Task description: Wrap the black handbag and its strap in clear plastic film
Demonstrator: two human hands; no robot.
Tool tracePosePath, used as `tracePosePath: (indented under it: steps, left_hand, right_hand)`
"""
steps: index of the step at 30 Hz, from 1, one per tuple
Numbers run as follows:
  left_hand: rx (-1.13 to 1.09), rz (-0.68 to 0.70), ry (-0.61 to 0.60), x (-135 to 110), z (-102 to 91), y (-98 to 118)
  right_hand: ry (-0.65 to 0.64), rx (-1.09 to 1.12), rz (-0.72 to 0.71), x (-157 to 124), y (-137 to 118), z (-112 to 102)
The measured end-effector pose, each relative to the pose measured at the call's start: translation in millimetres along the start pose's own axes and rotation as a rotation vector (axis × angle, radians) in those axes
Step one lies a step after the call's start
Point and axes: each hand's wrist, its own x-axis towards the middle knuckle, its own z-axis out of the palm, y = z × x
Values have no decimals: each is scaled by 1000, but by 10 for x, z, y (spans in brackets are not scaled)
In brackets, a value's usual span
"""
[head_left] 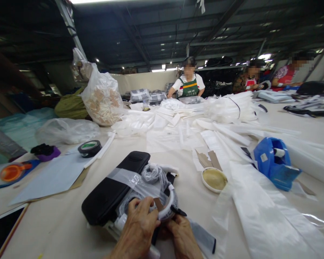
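Observation:
A black zipped case [115, 187] lies in front of me, partly inside a clear plastic bag [140, 180] together with a bundle of grey cord [153, 172] and a white ring-shaped part [168, 207]. My left hand [137, 226] is closed over the bag and the white part at the case's near end. My right hand [182, 233] sits just beside it, fingers curled under the bag's edge and a dark strap [205, 239].
A blue tape dispenser [275, 163], a small round dish [214, 179], a black tape roll [89, 148], white sheets and plastic bags cover the table. A phone [4, 226] lies at the near left. Several people work at the far side.

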Motion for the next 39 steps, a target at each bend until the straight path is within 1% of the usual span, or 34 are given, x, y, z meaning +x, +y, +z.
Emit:
tracePosePath:
  steps: [4, 5, 7, 9, 11, 12, 16, 18, 21, 23, 27, 29, 32, 34, 37, 39]
  left_hand:
    - [9, -29, -75, 8, -33, -67]
    - [-4, -35, -109, 21, -39, -98]
    - [-50, -68, -219, 65, -57, -141]
    - [-91, -175, -334, 133, -86, -135]
    - [-117, -305, -401, 212, -127, -77]
    - [-133, -356, -400, 249, -150, -38]
    - [-185, -518, -313, 351, -231, 77]
    - [-217, -555, -306, 371, -250, 90]
    - [-290, -471, -367, 373, -242, 84]
    - [-290, -435, -389, 363, -220, 84]
    - [-202, -413, -370, 328, -167, 82]
    - [-173, -375, -359, 308, -148, 69]
    - [-181, -305, -310, 275, -129, 39]
    - [-196, -276, -278, 255, -119, 22]
    - [-204, -244, -243, 223, -95, 8]
    - [-195, -214, -207, 197, -71, -1]
  right_hand:
    - [-38, -3, 6, 17, 5, -37]
    - [-49, 0, 4, 22, 8, -45]
    - [-75, 3, 6, 37, 22, -57]
    - [-91, -3, 5, 53, 40, -66]
    - [-118, -6, 10, 63, 53, -74]
    - [-125, -1, 4, 65, 55, -77]
    - [-159, 9, -3, 63, 42, -97]
    - [-179, 9, 7, 62, 34, -107]
    - [-167, -3, 6, 60, 27, -102]
    - [-138, -21, -15, 52, 20, -82]
    - [-9, -96, -153, 18, -2, -32]
    - [34, -124, -183, 8, -6, -24]
    - [58, -141, -164, 10, 15, -39]
    - [92, -123, -115, 2, 38, -51]
    - [88, -90, -36, -58, 49, -35]
    - [94, -78, -56, -126, 35, 9]
